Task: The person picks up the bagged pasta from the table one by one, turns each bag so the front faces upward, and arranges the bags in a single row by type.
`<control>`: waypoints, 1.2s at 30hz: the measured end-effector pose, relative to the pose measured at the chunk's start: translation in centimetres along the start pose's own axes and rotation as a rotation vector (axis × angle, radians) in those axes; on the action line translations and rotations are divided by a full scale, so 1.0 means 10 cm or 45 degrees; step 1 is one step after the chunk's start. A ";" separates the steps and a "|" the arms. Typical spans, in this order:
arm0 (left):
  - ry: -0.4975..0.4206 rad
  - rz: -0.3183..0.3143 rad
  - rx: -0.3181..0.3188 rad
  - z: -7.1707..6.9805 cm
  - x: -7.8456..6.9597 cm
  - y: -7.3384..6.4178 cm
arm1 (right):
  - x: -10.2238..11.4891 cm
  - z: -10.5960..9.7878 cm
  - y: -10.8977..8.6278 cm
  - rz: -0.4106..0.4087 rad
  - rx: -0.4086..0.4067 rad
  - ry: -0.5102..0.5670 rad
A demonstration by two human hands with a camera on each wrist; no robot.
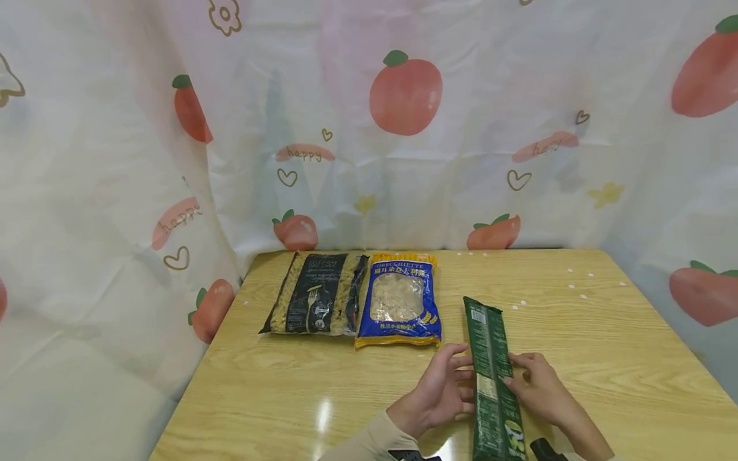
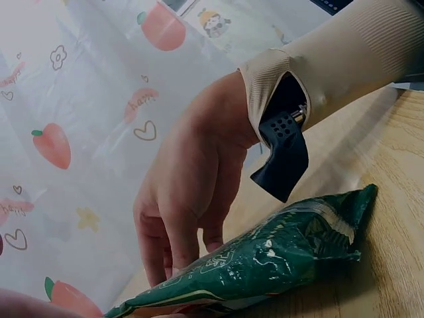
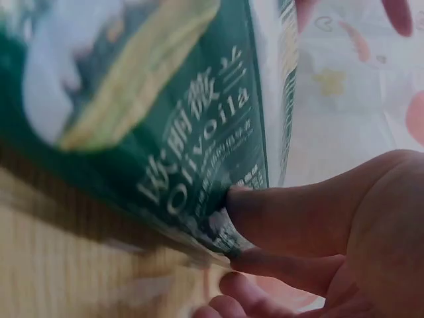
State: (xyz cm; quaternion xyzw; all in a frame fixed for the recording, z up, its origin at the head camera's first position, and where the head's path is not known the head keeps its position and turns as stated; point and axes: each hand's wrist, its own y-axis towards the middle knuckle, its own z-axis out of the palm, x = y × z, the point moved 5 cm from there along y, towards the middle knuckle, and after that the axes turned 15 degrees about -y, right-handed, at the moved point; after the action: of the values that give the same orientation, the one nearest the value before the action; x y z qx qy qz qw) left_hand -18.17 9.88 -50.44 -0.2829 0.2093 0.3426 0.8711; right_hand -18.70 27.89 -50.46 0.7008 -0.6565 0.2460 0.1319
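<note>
A long green packet (image 1: pixel 487 384) with a barcode at its far end lies lengthwise near the table's front. My right hand (image 1: pixel 542 387) pinches its right edge between thumb and fingers; the right wrist view shows the thumb (image 3: pixel 285 215) pressed on the film below the lettering "Olivoila". To the packet's left is my left hand (image 1: pixel 441 390), palm turned toward it, fingers spread and loosely extended at the left edge. From the left wrist, the packet (image 2: pixel 265 258) looks raised along one side, with the right hand (image 2: pixel 192 165) behind it.
Farther back on the wooden table (image 1: pixel 288 384) lie a black pasta bag (image 1: pixel 317 294) and, beside it, a blue and yellow orecchiette bag (image 1: pixel 399 301). White curtains (image 1: pixel 334 192) printed with fruit enclose the back and sides. Small white dots mark the tabletop's far right.
</note>
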 end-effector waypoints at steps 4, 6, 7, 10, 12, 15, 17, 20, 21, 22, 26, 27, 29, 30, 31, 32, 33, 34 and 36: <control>0.020 0.011 0.019 0.05 -0.01 0.00 | 0.05 -0.05 0.01 -0.009 -0.013 -0.043; 0.035 0.029 0.019 0.09 -0.02 0.00 | 0.07 -0.05 0.02 0.008 0.018 -0.015; 0.047 0.039 0.017 0.11 -0.03 0.00 | 0.08 -0.06 0.02 0.009 0.025 -0.006; 0.088 0.061 0.016 0.18 -0.04 -0.01 | 0.09 -0.09 0.02 0.040 0.065 0.082; 0.123 0.072 0.014 0.21 -0.05 -0.02 | 0.09 -0.11 0.02 0.062 0.089 0.133; 0.161 0.077 0.006 0.23 -0.05 -0.03 | 0.08 -0.12 0.04 0.109 0.125 0.192; 0.191 0.085 0.000 0.24 -0.04 -0.03 | 0.08 -0.12 0.05 0.122 0.152 0.225; 0.228 0.095 -0.004 0.26 -0.03 -0.02 | 0.09 -0.12 0.06 0.142 0.183 0.261; 0.242 0.101 -0.003 0.27 -0.02 -0.02 | 0.10 -0.12 0.06 0.147 0.186 0.267; 0.255 0.104 -0.001 0.28 -0.02 -0.02 | 0.10 -0.12 0.07 0.146 0.183 0.273; 0.294 0.104 0.008 0.32 0.00 -0.01 | 0.12 -0.15 0.07 0.144 0.158 0.248; 0.302 0.102 0.011 0.32 0.01 -0.01 | 0.12 -0.15 0.07 0.141 0.156 0.242; 0.321 0.096 0.019 0.31 0.03 0.00 | 0.11 -0.15 0.06 0.137 0.160 0.245; 0.324 0.094 0.026 0.31 0.04 0.00 | 0.10 -0.15 0.06 0.138 0.161 0.246; 0.330 0.090 0.033 0.31 0.05 0.01 | 0.09 -0.15 0.05 0.141 0.163 0.249; 0.332 0.084 0.038 0.30 0.06 0.01 | 0.09 -0.15 0.05 0.147 0.164 0.259; 0.330 0.079 0.042 0.30 0.08 0.01 | 0.08 -0.15 0.05 0.154 0.164 0.264; 0.326 0.071 0.045 0.29 0.09 0.02 | 0.07 -0.15 0.05 0.161 0.163 0.273; 0.300 0.057 0.044 0.27 0.11 0.02 | 0.05 -0.15 0.05 0.172 0.159 0.277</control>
State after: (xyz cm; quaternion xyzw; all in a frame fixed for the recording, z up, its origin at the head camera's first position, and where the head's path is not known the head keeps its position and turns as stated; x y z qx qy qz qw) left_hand -17.14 12.28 -49.06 -0.3015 0.3224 0.3226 0.8373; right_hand -19.46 28.17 -49.01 0.6310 -0.6674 0.3693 0.1417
